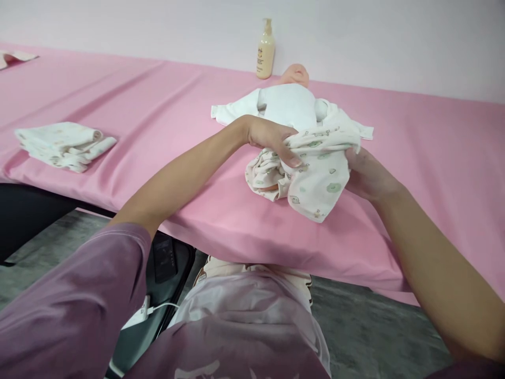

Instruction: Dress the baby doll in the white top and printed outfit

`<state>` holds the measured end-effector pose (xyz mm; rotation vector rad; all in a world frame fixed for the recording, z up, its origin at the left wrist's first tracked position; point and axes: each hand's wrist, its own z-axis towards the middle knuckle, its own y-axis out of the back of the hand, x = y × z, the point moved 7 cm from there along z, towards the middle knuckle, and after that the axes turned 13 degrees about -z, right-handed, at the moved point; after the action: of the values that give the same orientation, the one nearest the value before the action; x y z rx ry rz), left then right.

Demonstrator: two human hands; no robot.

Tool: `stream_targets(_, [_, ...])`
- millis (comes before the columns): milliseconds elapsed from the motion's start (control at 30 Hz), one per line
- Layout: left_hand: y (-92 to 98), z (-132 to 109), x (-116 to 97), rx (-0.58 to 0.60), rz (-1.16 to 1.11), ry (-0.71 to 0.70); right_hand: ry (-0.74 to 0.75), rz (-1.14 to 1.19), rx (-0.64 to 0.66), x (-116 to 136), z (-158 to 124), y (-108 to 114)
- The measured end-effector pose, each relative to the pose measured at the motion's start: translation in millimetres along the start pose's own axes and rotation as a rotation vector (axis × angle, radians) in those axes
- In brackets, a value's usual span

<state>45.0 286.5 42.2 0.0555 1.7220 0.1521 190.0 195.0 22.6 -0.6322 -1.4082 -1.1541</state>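
Note:
A baby doll [295, 75] lies on its back on the pink-covered table, its head toward the wall. It wears a white long-sleeved top [290, 105] with the sleeves spread to both sides. Over its lower body are white baby pants [321, 163] with a small green and brown print. My left hand [272, 138] is closed on the pants near their middle, thumb on top. At the pants' right edge, my right hand [366, 171] grips the fabric, its fingertips partly hidden. Inside the bunched left leg opening, a bit of the doll's skin-coloured foot shows.
A pale yellow pump bottle [265, 52] stands by the wall behind the doll. Folded printed clothing [63, 146] lies on the left of the pink sheet [158, 105]. Below the table's edge, a phone [164, 258] and a white charger with a cable [142, 314] rest on a black surface.

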Motion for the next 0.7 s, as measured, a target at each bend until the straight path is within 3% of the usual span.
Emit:
stream_targets(133, [4.7, -2.2, 0.8, -0.015, -0.05, -0.004, -0.118, -0.083, 0.118, -13.0, -5.2, 1.4])
stream_targets(333, [5.4, -2.2, -8.6, -0.079, -0.032, -0.086, -0.154, -0.222, 0.322, -16.9, -13.9, 1.0])
stream_targets(433, [-2.2, 0.7, -9.3, -0.046, 0.016, -0.07, -0.166, -0.175, 0.241, -13.7, -12.4, 0.0])
stream_targets(567, [-4.8, 2.0, -4.4, -0.018, 0.043, -0.007, -0.026, 0.023, 0.019, -2.4, -6.0, 4.8])
stream_targets(700, [-4.9, 1.5, -0.8, 0.036, 0.071, 0.007, -0.055, 0.066, 0.01, -5.1, -3.3, 2.4])
